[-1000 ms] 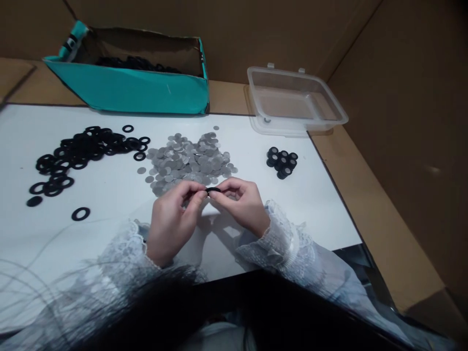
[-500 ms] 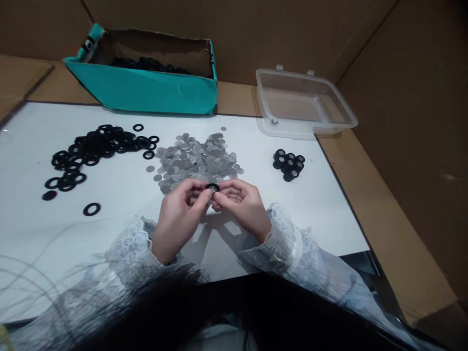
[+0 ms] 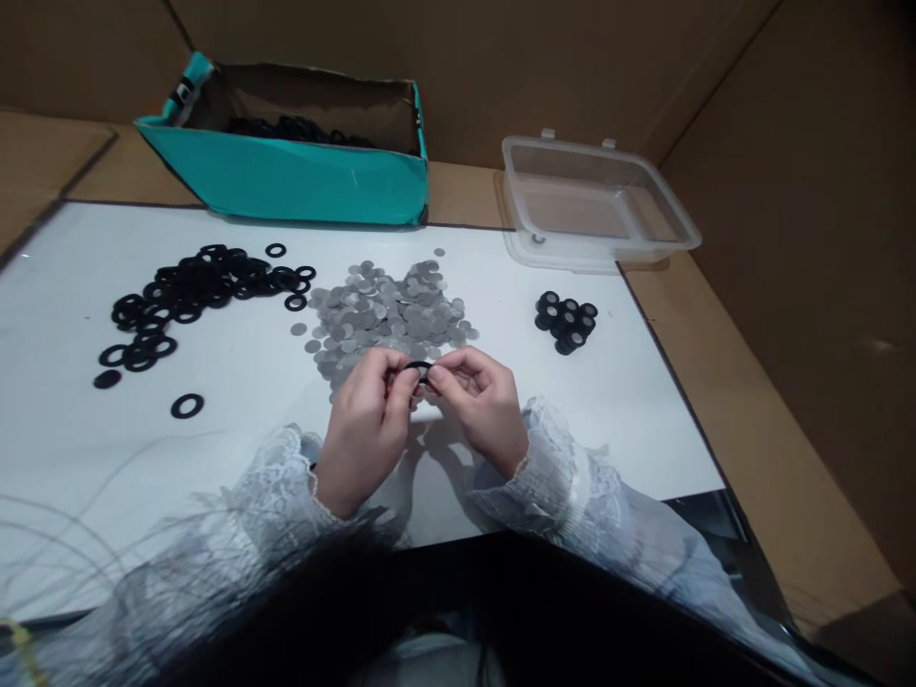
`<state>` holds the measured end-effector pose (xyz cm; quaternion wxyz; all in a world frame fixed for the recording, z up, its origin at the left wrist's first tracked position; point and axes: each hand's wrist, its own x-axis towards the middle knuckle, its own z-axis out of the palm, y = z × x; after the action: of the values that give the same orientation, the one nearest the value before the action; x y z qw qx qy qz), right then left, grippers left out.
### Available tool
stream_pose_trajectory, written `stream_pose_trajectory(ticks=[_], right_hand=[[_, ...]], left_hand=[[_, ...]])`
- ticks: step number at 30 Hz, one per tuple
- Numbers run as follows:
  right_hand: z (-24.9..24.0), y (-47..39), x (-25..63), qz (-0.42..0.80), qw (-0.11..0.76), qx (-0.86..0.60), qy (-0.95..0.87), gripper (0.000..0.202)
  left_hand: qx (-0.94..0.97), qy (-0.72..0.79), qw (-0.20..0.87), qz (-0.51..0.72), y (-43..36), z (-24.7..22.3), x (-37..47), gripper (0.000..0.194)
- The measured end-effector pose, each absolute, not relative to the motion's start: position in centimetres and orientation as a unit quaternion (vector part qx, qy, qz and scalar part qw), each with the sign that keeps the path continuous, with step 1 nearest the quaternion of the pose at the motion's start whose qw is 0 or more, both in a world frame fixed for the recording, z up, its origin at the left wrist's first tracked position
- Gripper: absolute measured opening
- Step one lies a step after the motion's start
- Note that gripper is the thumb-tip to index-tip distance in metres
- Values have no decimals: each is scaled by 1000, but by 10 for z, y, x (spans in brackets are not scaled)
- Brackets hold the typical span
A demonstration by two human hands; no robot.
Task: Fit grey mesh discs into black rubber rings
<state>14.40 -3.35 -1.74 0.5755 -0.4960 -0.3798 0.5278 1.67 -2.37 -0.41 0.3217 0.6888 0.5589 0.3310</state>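
Between my two hands is a small black ring (image 3: 418, 364), pinched at its left side by my left hand (image 3: 366, 426) and at its right side by my right hand (image 3: 488, 408). Something greyish shows in the ring's opening, partly covered by the thumbs. Just beyond my fingers lies a spread pile of silver discs (image 3: 393, 310). A heap of loose black rings (image 3: 197, 281) is on the left, with a single ring (image 3: 187, 406) nearer me. To the right, several black rings with grey centres (image 3: 568, 318) are grouped in small stacks.
A teal box (image 3: 307, 181) holding black rings stands at the back left. At the back right is a clear plastic container (image 3: 601, 234) with one small piece at its left. Brown cardboard walls (image 3: 801, 200) surround the white work surface (image 3: 615, 391).
My left hand has shifted slightly right, and its thumb has moved on the ring. The ring looks more tilted. The view has shifted a little.
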Motion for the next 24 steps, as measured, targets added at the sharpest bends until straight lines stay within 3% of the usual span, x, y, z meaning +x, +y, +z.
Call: stream_pose_trajectory(ticks=[6, 11, 17, 24], right_hand=[[-17, -31, 146, 595, 527, -476, -376, 19], [-17, -29, 145, 581, 555, -475, -358, 17], [-17, -25, 156, 553, 483, -493, -467, 12], [-13, -28, 161, 482, 505, -494, -519, 11]], left_hand=[[664, 537, 403, 329, -16, -5, 10, 18], [643, 523, 430, 358, -18, -6, 11, 18], [705, 547, 346, 291, -12, -3, 4, 18], [726, 524, 288, 339, -15, 3, 5, 13]])
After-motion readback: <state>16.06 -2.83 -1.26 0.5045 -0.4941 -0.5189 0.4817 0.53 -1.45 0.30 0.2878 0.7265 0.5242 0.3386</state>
